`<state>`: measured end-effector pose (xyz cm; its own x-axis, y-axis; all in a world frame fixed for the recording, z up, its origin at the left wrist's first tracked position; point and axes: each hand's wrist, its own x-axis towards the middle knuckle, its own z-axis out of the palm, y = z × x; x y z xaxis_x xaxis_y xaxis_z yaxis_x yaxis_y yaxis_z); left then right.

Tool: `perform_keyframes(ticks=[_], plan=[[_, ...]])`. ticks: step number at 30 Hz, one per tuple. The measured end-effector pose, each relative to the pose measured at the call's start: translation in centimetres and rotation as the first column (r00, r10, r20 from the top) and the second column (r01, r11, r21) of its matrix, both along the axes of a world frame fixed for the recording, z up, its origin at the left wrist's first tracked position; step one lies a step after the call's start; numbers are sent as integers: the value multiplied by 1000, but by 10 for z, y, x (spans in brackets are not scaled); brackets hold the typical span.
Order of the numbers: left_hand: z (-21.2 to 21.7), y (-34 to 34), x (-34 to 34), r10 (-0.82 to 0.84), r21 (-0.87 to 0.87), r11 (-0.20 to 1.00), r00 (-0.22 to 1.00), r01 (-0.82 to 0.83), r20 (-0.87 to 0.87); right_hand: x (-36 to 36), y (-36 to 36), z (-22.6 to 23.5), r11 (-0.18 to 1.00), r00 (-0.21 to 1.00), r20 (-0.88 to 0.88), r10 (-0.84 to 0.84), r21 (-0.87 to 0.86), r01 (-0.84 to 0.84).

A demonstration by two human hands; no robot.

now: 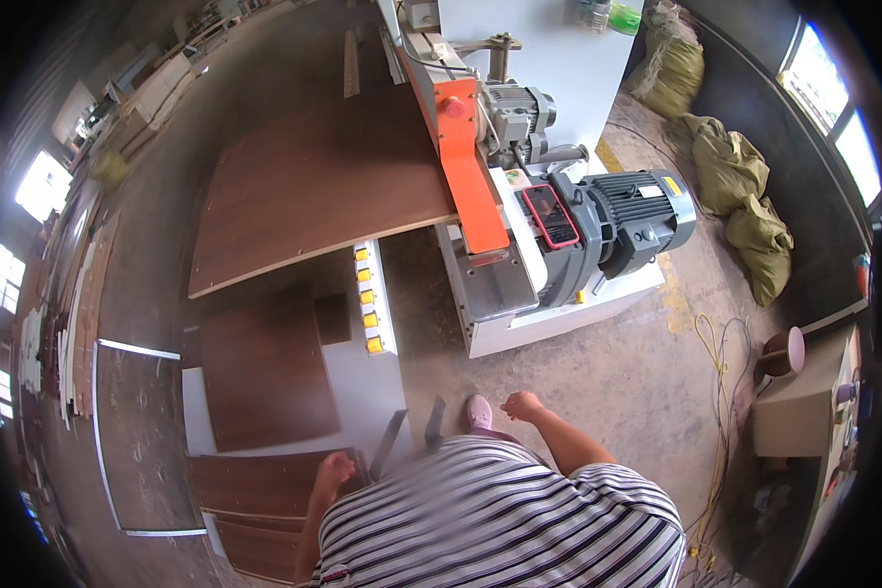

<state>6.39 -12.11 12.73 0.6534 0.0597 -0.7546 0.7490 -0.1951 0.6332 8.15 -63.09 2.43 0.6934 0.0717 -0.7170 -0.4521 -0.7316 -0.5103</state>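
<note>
My left hand (333,472) hangs low at my left side, right over a dark brown wood panel (265,485) lying in a stack on the floor; whether it touches or grips the panel I cannot tell. My right hand (521,405) is out in front of my striped shirt, fingers loosely curled, holding nothing, above the concrete floor. A large brown board (314,186) lies on the table of a white and orange machine (470,186) ahead of me.
Grey electric motors (637,220) sit on the machine's right end, with a phone (551,216) lying on it. A white strip with yellow buttons (367,294), more brown panels (260,367), green sacks (745,196) and yellow cable (720,363) surround me.
</note>
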Motion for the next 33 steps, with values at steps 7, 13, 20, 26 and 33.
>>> perform_keyframes(ticks=[7, 13, 20, 26, 33], plan=[[37, -11, 73, 178, -131, 979, 972, -159, 155, -13, -27, -25, 994, 976, 215, 35, 90, -55], [50, 4, 136, 513, -552, 753, 846, -360, 148, 18, -35, 75, 550, 674, -138, -726, 471, 690], [121, -32, 194, 724, -762, 487, 685, -427, 79, 83, -76, 176, 295, 252, 173, -952, 741, 604], [138, -39, 194, 814, -838, 325, 581, -438, 12, 128, -66, 235, 818, 223, 921, -319, 149, 556], [131, -28, 149, 873, -754, 257, 481, -605, -88, 127, -38, 202, 832, 460, 827, -324, 18, 554]])
